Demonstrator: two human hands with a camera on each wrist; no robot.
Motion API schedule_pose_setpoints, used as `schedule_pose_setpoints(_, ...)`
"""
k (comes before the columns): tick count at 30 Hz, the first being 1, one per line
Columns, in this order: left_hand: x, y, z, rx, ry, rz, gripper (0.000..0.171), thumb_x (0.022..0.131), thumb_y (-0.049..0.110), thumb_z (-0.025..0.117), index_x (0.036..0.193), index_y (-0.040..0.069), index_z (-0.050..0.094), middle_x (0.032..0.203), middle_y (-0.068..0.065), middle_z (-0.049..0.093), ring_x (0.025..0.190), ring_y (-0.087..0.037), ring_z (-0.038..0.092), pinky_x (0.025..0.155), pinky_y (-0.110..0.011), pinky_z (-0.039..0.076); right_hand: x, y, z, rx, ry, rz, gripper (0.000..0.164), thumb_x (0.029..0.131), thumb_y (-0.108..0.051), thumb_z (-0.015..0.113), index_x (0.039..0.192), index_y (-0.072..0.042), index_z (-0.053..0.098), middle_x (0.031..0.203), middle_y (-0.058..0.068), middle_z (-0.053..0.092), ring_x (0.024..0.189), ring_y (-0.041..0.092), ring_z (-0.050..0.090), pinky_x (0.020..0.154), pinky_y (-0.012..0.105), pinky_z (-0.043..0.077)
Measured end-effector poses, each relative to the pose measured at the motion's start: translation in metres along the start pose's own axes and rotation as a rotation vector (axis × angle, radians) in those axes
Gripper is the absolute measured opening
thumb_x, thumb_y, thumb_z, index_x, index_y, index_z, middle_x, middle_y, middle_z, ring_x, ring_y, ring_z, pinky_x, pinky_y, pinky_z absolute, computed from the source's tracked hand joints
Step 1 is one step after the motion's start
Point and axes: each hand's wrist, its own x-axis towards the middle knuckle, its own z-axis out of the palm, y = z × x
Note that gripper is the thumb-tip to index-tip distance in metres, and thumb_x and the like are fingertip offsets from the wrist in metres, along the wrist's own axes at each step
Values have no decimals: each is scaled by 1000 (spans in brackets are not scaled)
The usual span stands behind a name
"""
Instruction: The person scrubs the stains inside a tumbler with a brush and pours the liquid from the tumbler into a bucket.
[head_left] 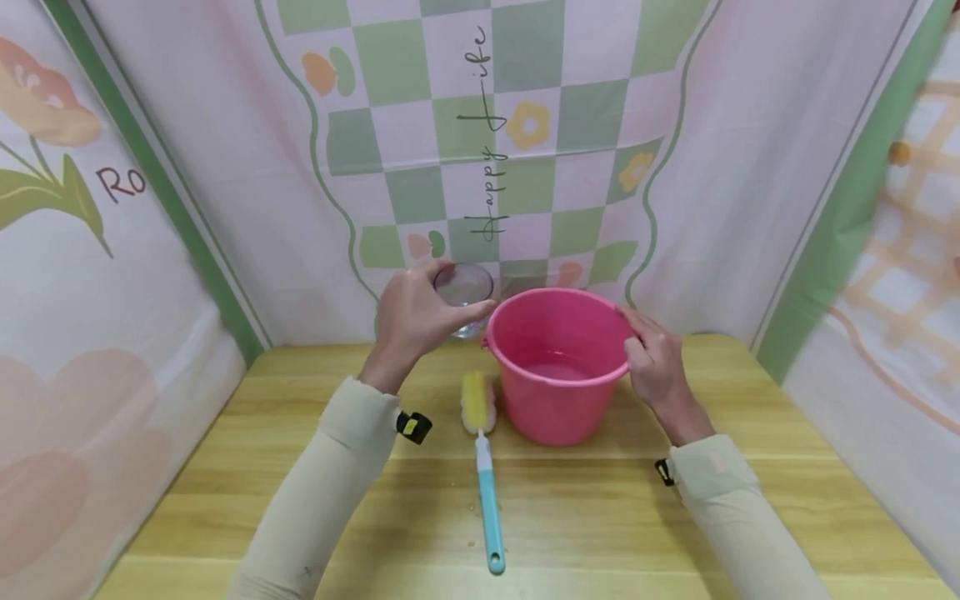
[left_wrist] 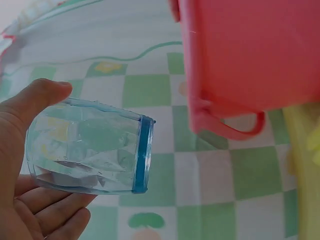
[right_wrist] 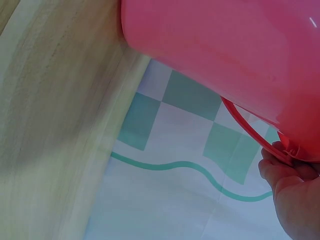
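Note:
A clear plastic cup (left_wrist: 95,147) with a blue band at its base is held by my left hand (head_left: 423,312), between the thumb and the fingers. In the head view the cup (head_left: 467,287) is lifted off the table, left of the pink bucket (head_left: 558,408). My right hand (head_left: 660,367) grips the bucket's right rim, near the end of its handle (right_wrist: 245,127). The bucket stands on the table, with a little liquid seemingly at its bottom. Left of it lies a bottle brush (head_left: 489,508) with a yellow and white sponge head and a blue handle.
The wooden table (head_left: 600,517) ends at a hanging cloth (head_left: 525,167) with green checks behind. More printed cloth (head_left: 97,292) walls off the left, and another cloth (head_left: 862,317) the right. Small drops lie beside the brush handle.

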Motion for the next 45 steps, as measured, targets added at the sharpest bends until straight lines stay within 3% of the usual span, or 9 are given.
schedule_pose_setpoints(8,-29,-43,1,-70,-6,-103,78,73,57,93,132,10,71,127,-10,77,120,-29,73,98,-45,59,-3,-1,-1,0,2,17,54,99,-4,40,151,0,55,152,23,59,139,46,57,106,65,50)
schedule_pose_setpoints(13,-50,-66,13,-54,-42,-154,80,73,58,92,133,10,71,128,-10,77,116,-31,73,93,-44,59,-2,-2,-2,1,16,16,54,99,-4,40,150,-1,56,151,22,60,138,45,59,105,65,51)
schedule_pose_setpoints(17,-67,-85,30,-28,-48,-152,79,73,56,93,133,10,71,128,-9,77,94,-27,75,75,-36,58,-2,-2,-2,5,17,12,53,99,-4,40,150,0,56,149,23,61,135,46,61,103,64,52)
schedule_pose_setpoints(21,-82,-103,47,-25,-86,-192,80,74,55,93,136,11,68,132,-9,75,76,-24,68,74,-33,57,-3,-3,1,8,26,15,54,98,-3,40,149,0,57,148,23,62,134,46,62,103,63,53)
schedule_pose_setpoints(23,-89,-109,53,-33,-115,-226,82,74,54,93,139,11,66,135,-9,74,81,-26,71,81,-38,60,-3,-4,1,12,23,16,54,98,-4,40,150,0,56,148,23,62,133,46,62,103,63,53)
schedule_pose_setpoints(25,-94,-113,58,-41,-135,-253,83,75,54,93,140,11,64,137,-9,73,100,-28,75,92,-44,60,-3,-4,2,14,24,17,54,99,-4,39,150,0,56,149,23,61,134,46,61,104,63,52)
schedule_pose_setpoints(29,-101,-120,64,-53,-154,-270,83,77,52,92,142,9,62,138,-12,72,123,-32,70,102,-49,57,-3,-4,1,19,23,21,53,99,-3,40,150,0,56,150,23,60,136,46,60,105,62,52)
schedule_pose_setpoints(45,-110,-124,76,-42,-207,-299,83,81,49,90,144,5,59,140,-13,70,130,-34,66,108,-51,54,-5,-1,-3,23,30,22,53,99,-2,40,149,1,57,150,23,60,136,45,60,104,62,52)
